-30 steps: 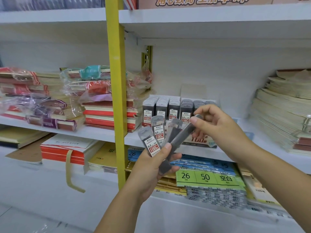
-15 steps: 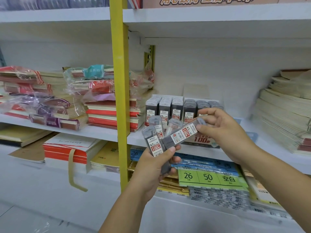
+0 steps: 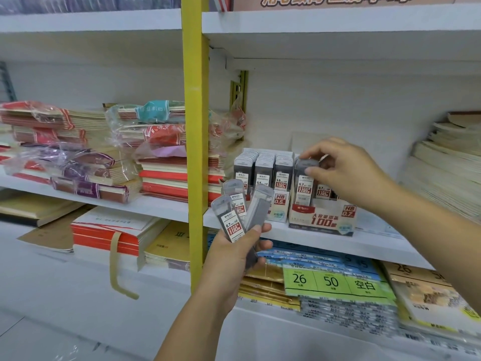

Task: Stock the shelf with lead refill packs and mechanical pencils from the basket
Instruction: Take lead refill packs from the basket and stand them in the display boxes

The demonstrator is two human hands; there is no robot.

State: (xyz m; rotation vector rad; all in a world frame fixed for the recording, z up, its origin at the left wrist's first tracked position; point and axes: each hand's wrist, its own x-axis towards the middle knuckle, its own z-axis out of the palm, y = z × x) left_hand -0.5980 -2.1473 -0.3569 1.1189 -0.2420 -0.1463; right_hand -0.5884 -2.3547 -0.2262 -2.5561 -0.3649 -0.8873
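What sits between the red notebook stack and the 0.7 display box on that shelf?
In the head view, the yellow upright and the 0.5 display box stand there.

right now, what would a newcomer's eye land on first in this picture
Most likely the two hands at centre: the right hand pinches a grey plastic lead refill pack upright at the front of the white cardboard display box marked HB 0.7 on the white middle shelf, while the left hand grips a fan of three grey refill packs just below. Next, the bright yellow upright post running top to bottom to their left.
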